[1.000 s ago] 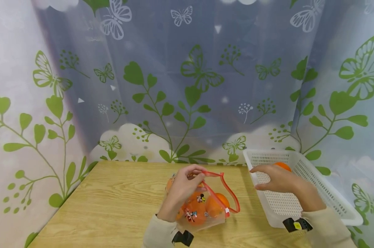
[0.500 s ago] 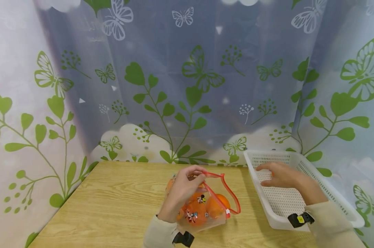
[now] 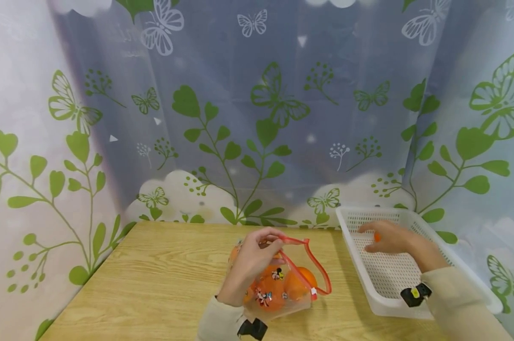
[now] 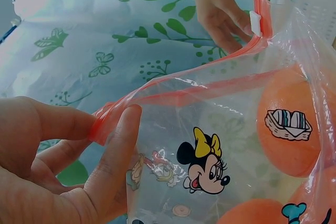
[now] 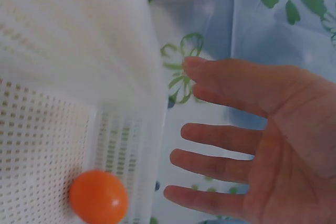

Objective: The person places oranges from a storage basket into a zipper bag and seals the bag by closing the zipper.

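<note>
My left hand [image 3: 253,255] pinches the red zip edge of a clear zip bag [image 4: 173,95] between thumb and fingers. Cartoon figures are printed on the bag, and several smooth oranges [image 3: 299,282] show through its wall. Its mouth gapes toward the right, with a white slider [image 4: 255,23] at one corner. Over the white plastic basket [image 3: 369,289], my right hand [image 3: 391,238] reaches in with fingers spread and slightly bent. A single orange [image 5: 98,196] lies at one end of the basket. In the head view the hand mostly covers that fruit; no grip on it is visible.
A wooden table [image 3: 155,270] carries the bag in the middle and the basket at the right. A printed curtain [image 3: 223,142] with butterflies and leaves closes off the back and both sides. The basket's raised rim stands between bag and right hand.
My right hand has moved rightward from the basket's left rim to above its inside, now mostly covering the orange. The left hand and bag have stayed in place.
</note>
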The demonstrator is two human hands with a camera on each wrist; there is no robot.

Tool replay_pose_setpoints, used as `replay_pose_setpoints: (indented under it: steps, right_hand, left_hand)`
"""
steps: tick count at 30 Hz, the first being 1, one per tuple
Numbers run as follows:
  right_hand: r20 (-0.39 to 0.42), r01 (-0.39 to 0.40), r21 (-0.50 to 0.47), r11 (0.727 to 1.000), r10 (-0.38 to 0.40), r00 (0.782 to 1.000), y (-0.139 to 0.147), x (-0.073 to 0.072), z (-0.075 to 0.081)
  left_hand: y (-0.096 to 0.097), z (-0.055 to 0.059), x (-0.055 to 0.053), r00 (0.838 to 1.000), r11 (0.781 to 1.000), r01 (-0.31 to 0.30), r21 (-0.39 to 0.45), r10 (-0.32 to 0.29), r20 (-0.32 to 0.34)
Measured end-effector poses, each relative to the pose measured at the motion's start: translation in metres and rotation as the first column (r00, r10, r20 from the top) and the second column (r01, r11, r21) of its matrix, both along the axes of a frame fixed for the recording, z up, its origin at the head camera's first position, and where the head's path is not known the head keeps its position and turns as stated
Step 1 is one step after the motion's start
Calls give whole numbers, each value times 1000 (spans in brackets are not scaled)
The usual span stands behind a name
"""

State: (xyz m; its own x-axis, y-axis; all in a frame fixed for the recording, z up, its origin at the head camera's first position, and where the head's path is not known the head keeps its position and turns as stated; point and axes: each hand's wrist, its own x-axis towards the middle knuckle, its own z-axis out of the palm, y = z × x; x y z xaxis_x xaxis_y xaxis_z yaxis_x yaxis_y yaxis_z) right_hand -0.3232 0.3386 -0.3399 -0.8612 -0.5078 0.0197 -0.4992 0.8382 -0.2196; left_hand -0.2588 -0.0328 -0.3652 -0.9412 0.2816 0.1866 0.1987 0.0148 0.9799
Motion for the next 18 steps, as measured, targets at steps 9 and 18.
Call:
replay_pose_setpoints:
  steps: [9,18]
  right_hand:
    - [-77,47,20,999,-45,996,31,-17,-10]
    - [-76,106,23,994,-104,992,49,-32,-20]
  left_hand:
    - [1,-1,0,1000,1000,-1,-5,1,-2]
    - [0,0,1,1000,1000,-1,-3,1,1]
